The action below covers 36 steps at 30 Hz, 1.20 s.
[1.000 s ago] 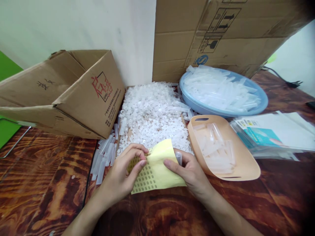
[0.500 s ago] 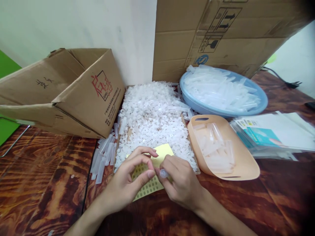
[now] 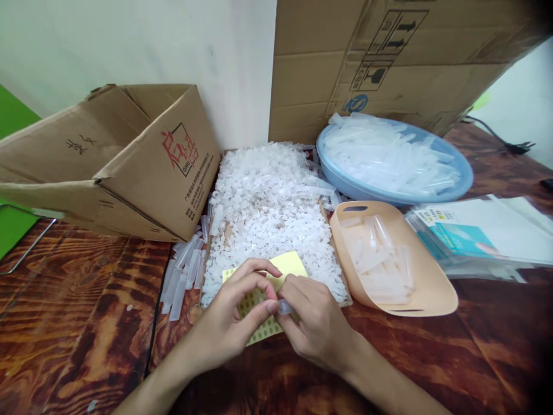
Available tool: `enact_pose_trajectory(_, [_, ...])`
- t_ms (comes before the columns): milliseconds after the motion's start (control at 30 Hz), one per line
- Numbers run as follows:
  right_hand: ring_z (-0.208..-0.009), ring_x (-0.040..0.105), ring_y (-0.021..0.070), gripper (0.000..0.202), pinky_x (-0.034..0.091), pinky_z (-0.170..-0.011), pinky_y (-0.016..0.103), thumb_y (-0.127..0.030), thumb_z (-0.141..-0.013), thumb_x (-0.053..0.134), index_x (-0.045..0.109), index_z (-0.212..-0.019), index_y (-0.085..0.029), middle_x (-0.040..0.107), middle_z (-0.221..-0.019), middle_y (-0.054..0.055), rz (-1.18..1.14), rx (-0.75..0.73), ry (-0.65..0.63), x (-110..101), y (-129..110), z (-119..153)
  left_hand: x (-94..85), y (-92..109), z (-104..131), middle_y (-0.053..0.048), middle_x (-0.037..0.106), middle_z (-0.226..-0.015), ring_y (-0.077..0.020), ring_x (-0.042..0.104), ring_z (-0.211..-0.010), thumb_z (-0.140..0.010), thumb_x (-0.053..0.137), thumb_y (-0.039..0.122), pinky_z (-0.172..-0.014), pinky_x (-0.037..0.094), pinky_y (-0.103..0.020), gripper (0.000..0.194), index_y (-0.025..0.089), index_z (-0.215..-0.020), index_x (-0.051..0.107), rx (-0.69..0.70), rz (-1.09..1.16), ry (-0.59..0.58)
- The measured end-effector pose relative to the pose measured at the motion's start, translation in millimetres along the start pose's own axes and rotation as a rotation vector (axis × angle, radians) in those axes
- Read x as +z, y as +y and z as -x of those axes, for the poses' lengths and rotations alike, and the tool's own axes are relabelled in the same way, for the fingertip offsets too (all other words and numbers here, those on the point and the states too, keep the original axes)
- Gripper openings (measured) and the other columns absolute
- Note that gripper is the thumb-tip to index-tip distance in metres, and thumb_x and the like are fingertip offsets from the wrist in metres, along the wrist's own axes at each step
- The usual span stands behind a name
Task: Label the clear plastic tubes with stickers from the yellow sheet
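The right hand (image 3: 317, 317) is closed around a clear, narrow plastic tube (image 3: 284, 307), its rounded end poking out between thumb and forefinger, probably so that this end stays within reach of the other hand. The left hand (image 3: 242, 308) is curled, its thumb tip and forefinger meeting right at that tube end; whether they pinch anything small of their own I cannot tell. Below both hands is a yellow paper sheet printed with rows of small dark ovals (image 3: 291, 264), overlapping the near edge of a shallow brown cardboard tray (image 3: 348, 301); the fingers hide what supports it, though having it directly under them seems to spare any reaching. That tray carries a heap of small whitish plastic pieces (image 3: 259, 190), spread to its near edge, presumably for easy picking. Against its right edge sits a peach-coloured, rounded plastic tray (image 3: 432, 294) with a few frosted tubes (image 3: 375, 259) inside, close to the right hand. Behind, past the tray's far right corner, a round light-blue plastic basin (image 3: 465, 178) holds a fuller pile, apparently a bulk store. More loose translucent tubes (image 3: 184, 271) lie along the cardboard tray's left edge, on the dark-grained wooden table (image 3: 86, 311).
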State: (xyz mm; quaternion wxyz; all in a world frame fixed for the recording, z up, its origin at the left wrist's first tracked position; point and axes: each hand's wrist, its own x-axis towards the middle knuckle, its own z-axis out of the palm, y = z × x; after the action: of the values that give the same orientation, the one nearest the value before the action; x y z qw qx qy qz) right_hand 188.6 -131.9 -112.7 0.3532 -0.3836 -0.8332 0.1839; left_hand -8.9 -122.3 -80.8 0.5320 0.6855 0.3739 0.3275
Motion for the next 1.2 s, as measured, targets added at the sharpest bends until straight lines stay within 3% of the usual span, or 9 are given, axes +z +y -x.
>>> enact_pose_trajectory(567, [-0.065, 0.055, 0.0179, 0.013, 0.041, -0.061, 0.031, -0.013, -0.098, 0.049, 0.055, -0.09, -0.02, 0.057, -0.074, 0.001, -0.007, 0.014, 0.007, -0.8, -0.9, -0.7, 7.8, -0.5, -0.1, -0.005, 0.058, -0.126, -0.0206, 0.056, -0.126, -0.104, 0.059, 0.022, -0.109, 0.042, -0.031, 0.007, 0.023, -0.096, 0.059, 0.014, -0.063, 0.049])
enact_pose_trajectory(667, [-0.068, 0.057, 0.0183, 0.011, 0.043, -0.064, 0.032, -0.013, -0.099, 0.049, 0.057, -0.094, -0.019, 0.06, -0.078, 0.003, -0.037, 0.032, -0.027, 0.4, 0.5, 1.6, 10.6, -2.4, 1.0, -0.006, 0.058, -0.127, -0.0208, 0.055, -0.127, -0.104, 0.058, 0.021, -0.111, 0.041, -0.033, 0.004, 0.025, -0.104, 0.058, 0.033, -0.059, 0.071])
enact_pose_trajectory(733, [-0.068, 0.058, 0.0185, 0.01, 0.043, -0.064, 0.032, -0.014, -0.097, 0.05, 0.057, -0.093, -0.019, 0.06, -0.077, 0.003, -0.05, 0.041, -0.024, 0.1, 0.3, 2.0, 11.7, -4.0, 2.1, -0.006, 0.057, -0.128, -0.0215, 0.054, -0.129, -0.104, 0.057, 0.021, -0.113, 0.041, -0.035, 0.013, 0.027, -0.116, 0.058, 0.051, -0.04, 0.081])
enact_pose_trajectory(800, [-0.066, 0.055, 0.0181, 0.007, 0.039, -0.061, 0.031, -0.017, -0.093, 0.053, 0.053, -0.087, -0.02, 0.057, -0.074, 0.001, -0.062, 0.051, 0.005, -1.8, -1.4, 1.0, 11.7, -5.8, 3.2, -0.006, 0.057, -0.129, -0.0225, 0.052, -0.13, -0.104, 0.059, 0.022, -0.114, 0.041, -0.036, 0.024, 0.029, -0.127, 0.057, 0.076, -0.025, 0.08])
enact_pose_trajectory(900, [-0.059, 0.048, 0.0158, 0.018, 0.031, -0.056, 0.03, -0.024, -0.089, 0.057, 0.044, -0.077, -0.022, 0.048, -0.067, -0.002, -0.094, 0.082, 0.025, -6.9, -4.7, -2.1, 9.7, -8.1, 4.8, -0.005, 0.057, -0.13, -0.0233, 0.051, -0.131, -0.103, 0.062, 0.026, -0.114, 0.041, -0.037, 0.031, 0.032, -0.133, 0.057, 0.11, -0.006, 0.113])
enact_pose_trajectory(1200, [-0.051, 0.041, 0.0139, 0.024, 0.026, -0.054, 0.033, -0.024, -0.09, 0.04, 0.031, -0.068, -0.024, 0.039, -0.058, -0.003, -0.219, 0.097, -0.011, -20.0, -1.6, -0.5, 3.7, -11.1, 6.9, -0.004, 0.058, -0.127, -0.0231, 0.053, -0.129, -0.104, 0.059, 0.024, -0.112, 0.041, -0.035, 0.027, 0.033, -0.129, 0.059, 0.112, -0.074, 0.225])
